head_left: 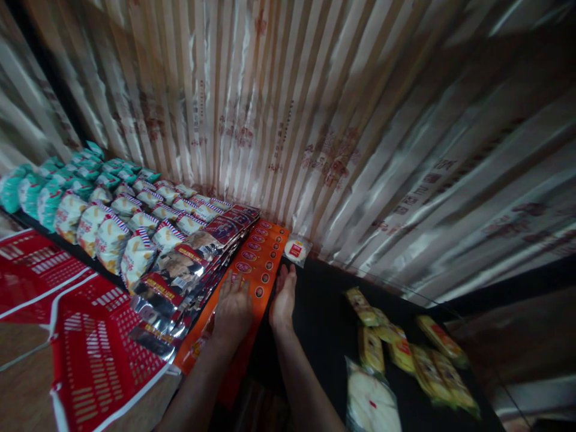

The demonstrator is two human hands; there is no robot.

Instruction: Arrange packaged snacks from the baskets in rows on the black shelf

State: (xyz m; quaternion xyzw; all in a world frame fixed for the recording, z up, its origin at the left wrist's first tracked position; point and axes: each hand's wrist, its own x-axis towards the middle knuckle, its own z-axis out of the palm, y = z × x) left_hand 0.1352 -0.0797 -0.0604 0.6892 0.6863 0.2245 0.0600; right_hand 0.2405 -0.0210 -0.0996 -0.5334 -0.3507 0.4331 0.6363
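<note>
My left hand (234, 309) lies flat with its fingers spread on a long orange sheet of packets (252, 264), printed with rows of oval logos. Beside the sheet's right edge, my right hand (283, 297) is held on its side, fingers stretched out and nothing in it. Just beyond its fingertips sits a small clear packet with a white round item and a red label (296, 249). To the left of the orange sheet is a stack of silver and dark red packets (189, 273), partly overlapping it.
Rows of white snack bags (108, 237) and teal bags (36, 195) stand on the left. Red baskets (90, 348) sit below them. Several yellow packets (371, 348) and a clear bag of white rounds (371, 399) lie right on the black table (315, 318). Striped plastic sheeting (279, 120) hangs behind.
</note>
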